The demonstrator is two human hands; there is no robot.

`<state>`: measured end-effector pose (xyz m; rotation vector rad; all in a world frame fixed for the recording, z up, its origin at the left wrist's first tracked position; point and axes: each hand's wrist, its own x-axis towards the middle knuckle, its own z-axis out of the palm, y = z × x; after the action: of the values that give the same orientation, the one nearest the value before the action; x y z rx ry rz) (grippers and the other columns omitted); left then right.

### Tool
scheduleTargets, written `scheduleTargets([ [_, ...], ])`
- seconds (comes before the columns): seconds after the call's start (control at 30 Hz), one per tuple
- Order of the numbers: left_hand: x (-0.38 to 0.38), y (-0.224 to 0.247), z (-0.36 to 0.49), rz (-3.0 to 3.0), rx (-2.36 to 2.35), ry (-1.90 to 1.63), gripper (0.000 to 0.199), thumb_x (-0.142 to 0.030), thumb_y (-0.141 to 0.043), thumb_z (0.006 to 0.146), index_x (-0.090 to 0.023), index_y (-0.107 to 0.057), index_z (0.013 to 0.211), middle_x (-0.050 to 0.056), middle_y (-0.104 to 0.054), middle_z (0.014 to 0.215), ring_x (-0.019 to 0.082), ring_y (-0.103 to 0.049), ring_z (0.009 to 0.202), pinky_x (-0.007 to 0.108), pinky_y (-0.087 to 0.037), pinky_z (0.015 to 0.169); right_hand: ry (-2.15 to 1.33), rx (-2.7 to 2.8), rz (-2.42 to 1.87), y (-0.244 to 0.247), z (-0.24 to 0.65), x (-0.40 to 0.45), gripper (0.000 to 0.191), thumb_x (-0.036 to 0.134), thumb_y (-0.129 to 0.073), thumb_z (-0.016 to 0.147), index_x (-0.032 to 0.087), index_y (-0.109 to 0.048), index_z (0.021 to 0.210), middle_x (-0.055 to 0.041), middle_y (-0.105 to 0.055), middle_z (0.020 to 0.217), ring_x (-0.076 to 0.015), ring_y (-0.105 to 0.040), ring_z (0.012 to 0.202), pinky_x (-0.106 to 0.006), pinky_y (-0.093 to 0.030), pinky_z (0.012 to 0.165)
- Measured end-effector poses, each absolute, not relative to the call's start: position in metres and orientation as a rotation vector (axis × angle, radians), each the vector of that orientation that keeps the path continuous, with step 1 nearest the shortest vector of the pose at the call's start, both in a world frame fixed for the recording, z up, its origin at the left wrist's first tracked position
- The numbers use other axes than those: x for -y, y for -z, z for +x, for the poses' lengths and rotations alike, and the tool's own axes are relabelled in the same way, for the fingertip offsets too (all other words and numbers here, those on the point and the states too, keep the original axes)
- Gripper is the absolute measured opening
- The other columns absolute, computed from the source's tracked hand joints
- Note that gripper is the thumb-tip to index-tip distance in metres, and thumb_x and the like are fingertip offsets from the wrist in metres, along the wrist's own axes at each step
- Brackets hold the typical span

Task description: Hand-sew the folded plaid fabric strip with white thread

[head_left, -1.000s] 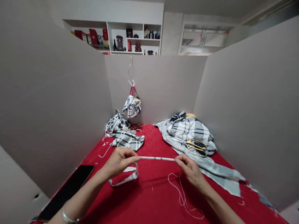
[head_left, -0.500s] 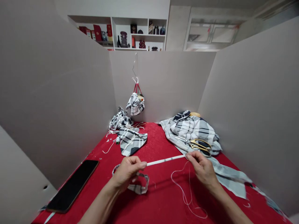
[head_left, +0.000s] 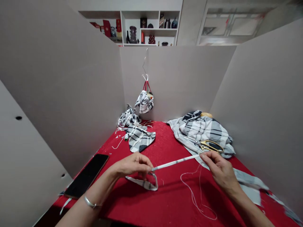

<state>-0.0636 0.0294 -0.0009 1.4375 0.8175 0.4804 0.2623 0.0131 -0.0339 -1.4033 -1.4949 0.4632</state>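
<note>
- The left hand is curled and grasps one end of a narrow fabric tube, white with grey marks. The fingers close around that end.
- The right hand pinches the other end between thumb and fingers. The tube stretches taut-looking between the hands, rising toward the right hand, above a red-covered worktop.
- How far along: the length between the hands is rolled narrow. Just below the left hand, a flat plaid fabric band lies in an open loop on the worktop, unrolled. The left hand hides whether it joins the tube.
- Below the right hand, a loose white thread curls across the worktop and rises toward the tube.
- Ahead of the right hand, gold-handled scissors rest on a heap of grey-and-white plaid cloth, whose long tail runs past that hand.
- Ahead of the left hand lie a plaid cloth piece, a small thread spool and a bunched plaid bundle. A plaid pouch hangs from a wire hook above them.
- Beside the left forearm lies a black smartphone. A silver bangle circles that wrist.
</note>
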Motion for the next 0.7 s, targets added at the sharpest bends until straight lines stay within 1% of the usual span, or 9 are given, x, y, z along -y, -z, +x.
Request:
scheduleTargets([
  [0.1,-0.030,-0.006,-0.063,1.473,-0.739,-0.310,0.021,-0.033,-0.073,0.069,-0.013,-0.072,0.077,0.001,-0.065,0.058,0.008,-0.054,0.049,0.018,-0.041,0.050,-0.413,1.501,-1.430,0.028,0.261,-0.014,0.027,0.045,-0.053,0.078,0.018,-0.059,0.073,-0.0021,-0.058,0.066,-0.0177,-0.051,0.061,-0.028,-0.042,0.059],
  [0.23,-0.018,0.003,-0.053,1.366,-0.604,-0.165,0.031,-0.034,-0.075,0.067,-0.016,-0.073,0.092,0.004,-0.070,0.075,0.010,-0.060,0.051,0.019,-0.041,0.047,-0.323,1.502,-1.427,0.023,0.251,-0.020,0.027,0.044,-0.050,0.079,0.019,-0.057,0.071,-0.0011,-0.055,0.061,-0.0172,-0.049,0.057,-0.028,-0.040,0.057],
  [0.3,-0.007,0.010,-0.047,1.314,-0.531,-0.174,0.032,-0.033,-0.075,0.066,-0.015,-0.074,0.092,0.003,-0.066,0.067,0.009,-0.057,0.046,0.018,-0.037,0.042,-0.338,1.513,-1.426,0.024,0.243,-0.023,0.027,0.043,-0.049,0.079,0.019,-0.056,0.068,-0.0013,-0.055,0.060,-0.0176,-0.049,0.057,-0.028,-0.039,0.057],
  [0.4,0.005,0.016,-0.041,1.256,-0.468,-0.454,0.030,-0.032,-0.074,0.066,-0.013,-0.075,0.090,0.002,-0.059,0.062,0.009,-0.054,0.043,0.019,-0.036,0.041,-0.411,1.569,-1.404,0.034,0.223,-0.020,0.026,0.040,-0.049,0.079,0.020,-0.054,0.063,-0.0009,-0.055,0.059,-0.0176,-0.051,0.058,-0.028,-0.039,0.058],
  [0.5,-0.005,0.016,-0.037,1.230,-0.575,-0.935,0.040,-0.035,-0.067,0.074,-0.014,-0.068,0.108,-0.001,-0.053,0.054,0.010,-0.051,0.046,0.021,-0.038,0.047,-0.509,1.605,-1.363,0.048,0.203,-0.010,0.027,0.039,-0.049,0.080,0.020,-0.051,0.061,0.0009,-0.051,0.056,-0.0156,-0.047,0.054,-0.026,-0.037,0.053],
  [0.57,-0.021,0.018,-0.035,1.359,-0.812,-1.181,0.041,-0.032,-0.056,0.082,-0.015,-0.061,0.120,0.000,-0.054,0.058,0.011,-0.052,0.054,0.023,-0.039,0.054,-0.600,1.554,-1.347,0.052,0.195,0.002,0.030,0.041,-0.049,0.080,0.019,-0.050,0.060,0.0016,-0.047,0.055,-0.0147,-0.044,0.053,-0.026,-0.035,0.052],
  [0.63,-0.036,0.026,-0.033,1.701,-1.121,-1.259,0.034,-0.023,-0.048,0.087,-0.013,-0.064,0.114,0.003,-0.054,0.065,0.013,-0.051,0.061,0.026,-0.041,0.060,-0.714,1.486,-1.303,0.047,0.191,0.015,0.032,0.044,-0.050,0.080,0.018,-0.050,0.061,0.0018,-0.045,0.057,-0.0138,-0.042,0.055,-0.025,-0.035,0.053],
  [0.67,-0.042,0.033,-0.031,1.938,-1.280,-1.217,0.031,-0.018,-0.045,0.087,-0.013,-0.067,0.107,0.004,-0.052,0.067,0.015,-0.050,0.063,0.027,-0.041,0.062,-0.785,1.449,-1.267,0.042,0.189,0.022,0.033,0.045,-0.053,0.080,0.018,-0.051,0.062,0.0021,-0.044,0.058,-0.0129,-0.041,0.056,-0.024,-0.035,0.054],
  [0.7,-0.044,0.040,-0.028,2.180,-1.393,-1.110,0.031,-0.013,-0.043,0.086,-0.013,-0.067,0.106,0.005,-0.052,0.071,0.016,-0.050,0.066,0.028,-0.041,0.062,-0.876,1.400,-1.228,0.036,0.188,0.029,0.033,0.046,-0.055,0.079,0.017,-0.052,0.063,0.0027,-0.044,0.058,-0.0115,-0.040,0.055,-0.023,-0.034,0.052],
])
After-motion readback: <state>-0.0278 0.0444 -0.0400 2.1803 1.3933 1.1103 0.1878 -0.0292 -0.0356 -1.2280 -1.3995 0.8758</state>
